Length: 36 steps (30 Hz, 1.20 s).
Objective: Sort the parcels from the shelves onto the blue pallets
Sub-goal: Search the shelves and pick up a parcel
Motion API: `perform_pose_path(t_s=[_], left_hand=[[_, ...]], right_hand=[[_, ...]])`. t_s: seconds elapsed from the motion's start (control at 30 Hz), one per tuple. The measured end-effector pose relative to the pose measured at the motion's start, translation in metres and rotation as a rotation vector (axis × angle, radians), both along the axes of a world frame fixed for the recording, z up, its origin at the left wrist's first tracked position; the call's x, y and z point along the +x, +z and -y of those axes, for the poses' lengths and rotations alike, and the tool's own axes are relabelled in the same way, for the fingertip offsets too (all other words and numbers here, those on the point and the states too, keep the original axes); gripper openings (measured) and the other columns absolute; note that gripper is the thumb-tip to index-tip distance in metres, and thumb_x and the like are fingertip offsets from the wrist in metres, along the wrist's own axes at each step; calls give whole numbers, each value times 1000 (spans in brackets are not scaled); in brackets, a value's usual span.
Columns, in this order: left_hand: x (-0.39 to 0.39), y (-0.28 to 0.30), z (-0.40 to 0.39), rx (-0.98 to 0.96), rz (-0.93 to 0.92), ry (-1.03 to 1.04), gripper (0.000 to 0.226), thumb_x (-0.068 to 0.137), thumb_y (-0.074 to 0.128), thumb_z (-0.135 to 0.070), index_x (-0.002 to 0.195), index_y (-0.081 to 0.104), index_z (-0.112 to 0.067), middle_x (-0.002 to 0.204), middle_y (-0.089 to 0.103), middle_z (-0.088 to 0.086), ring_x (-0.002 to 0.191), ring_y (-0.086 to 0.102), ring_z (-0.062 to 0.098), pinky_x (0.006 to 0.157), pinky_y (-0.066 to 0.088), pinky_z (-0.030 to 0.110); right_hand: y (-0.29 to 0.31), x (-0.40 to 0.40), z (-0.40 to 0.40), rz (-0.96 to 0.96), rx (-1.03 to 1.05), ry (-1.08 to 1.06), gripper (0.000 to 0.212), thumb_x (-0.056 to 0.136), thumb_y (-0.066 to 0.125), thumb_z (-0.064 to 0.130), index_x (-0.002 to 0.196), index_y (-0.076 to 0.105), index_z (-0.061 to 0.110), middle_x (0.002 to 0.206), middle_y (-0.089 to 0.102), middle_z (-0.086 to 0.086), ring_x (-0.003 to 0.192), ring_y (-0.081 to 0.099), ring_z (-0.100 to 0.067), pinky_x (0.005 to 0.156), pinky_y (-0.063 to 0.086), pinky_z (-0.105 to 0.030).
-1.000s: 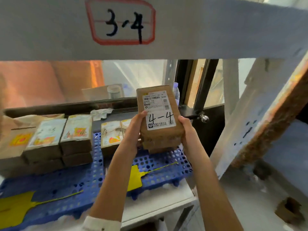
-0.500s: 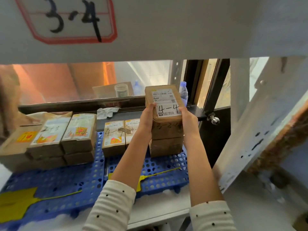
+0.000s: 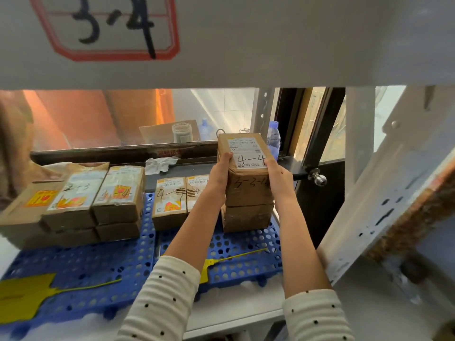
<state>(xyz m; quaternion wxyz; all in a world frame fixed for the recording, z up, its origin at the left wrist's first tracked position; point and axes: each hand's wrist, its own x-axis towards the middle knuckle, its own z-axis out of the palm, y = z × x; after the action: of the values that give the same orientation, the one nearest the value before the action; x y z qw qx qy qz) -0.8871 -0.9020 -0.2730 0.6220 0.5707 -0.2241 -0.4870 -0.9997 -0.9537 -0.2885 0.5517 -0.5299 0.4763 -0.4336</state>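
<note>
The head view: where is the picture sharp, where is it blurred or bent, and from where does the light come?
In the head view, the 4-4 parcel held by the left hand and right hand is sharp enough to read; the shelf beam overhead is close and soft; the right upright leans from wide-angle distortion; daylight enters through the window behind, washed out.
</note>
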Motion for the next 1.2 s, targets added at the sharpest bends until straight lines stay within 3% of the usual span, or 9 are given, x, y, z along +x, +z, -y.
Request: perform_pose_path(t_s=[0.1,0.23,0.33,0.43,0.5,0.57,0.63,0.77,1.2], left_hand=[[5,4,-1,59,111,-23,46,97,45,-43,129,55,-10,122,63,6,89,58,13,74,47,20],[14,11,-1,151,240,-54,59,96,42,-51,133,50,-6,132,56,8,122,51,26,102,38,34],[23,27,-2,150,316,-57,61,98,33,-53,135,47,-6,136,51,11,127,46,29,110,33,41],[42,46,-2,164,614,-28,41,101,39,-32,127,52,-3,120,60,15,115,55,28,98,41,35],[61,53,0,112,876,-21,22,97,44,-16,84,61,-9,79,60,9,84,58,25,78,44,33],[81,60,-3,78,1058,-35,33,92,46,-9,59,50,-10,58,44,5,61,45,22,64,39,32],[93,65,-11,170,1203,-83,27,91,49,-12,69,60,-2,64,52,10,62,49,23,65,44,33],[99,73,-40,386,1472,-172,34,94,52,-27,120,60,-6,109,63,12,100,60,27,94,49,38],[56,103,-176,619,1833,-94,49,95,50,-40,134,44,-11,124,56,9,112,54,26,89,43,36]], right_hand=[[1,-3,4,-310,-201,-65,34,97,43,43,93,62,15,85,60,2,81,56,-14,55,35,-20],[21,4,0,-916,-570,-260,34,98,45,35,115,59,9,106,62,-8,96,59,-24,68,49,-31],[40,18,-5,-987,-707,-269,38,97,46,33,121,58,7,114,60,-11,105,57,-26,85,51,-37],[62,36,-10,-1043,-828,-169,36,95,45,31,118,58,7,113,61,-11,105,56,-27,86,46,-37],[79,48,-16,-1147,-898,-59,37,95,44,32,120,56,7,116,60,-11,108,56,-28,88,45,-37],[93,57,-24,-1242,-931,26,39,96,44,33,124,53,8,118,58,-11,111,54,-28,90,45,-37],[101,63,-26,-1328,-922,52,38,96,44,33,124,52,8,117,58,-10,110,54,-27,90,44,-36],[105,66,-44,-1426,-810,55,36,96,47,32,123,52,9,115,60,-9,108,55,-25,93,42,-34],[111,22,-158,-1408,-923,229,57,91,52,50,134,43,12,127,55,-10,117,52,-27,97,41,-39]])
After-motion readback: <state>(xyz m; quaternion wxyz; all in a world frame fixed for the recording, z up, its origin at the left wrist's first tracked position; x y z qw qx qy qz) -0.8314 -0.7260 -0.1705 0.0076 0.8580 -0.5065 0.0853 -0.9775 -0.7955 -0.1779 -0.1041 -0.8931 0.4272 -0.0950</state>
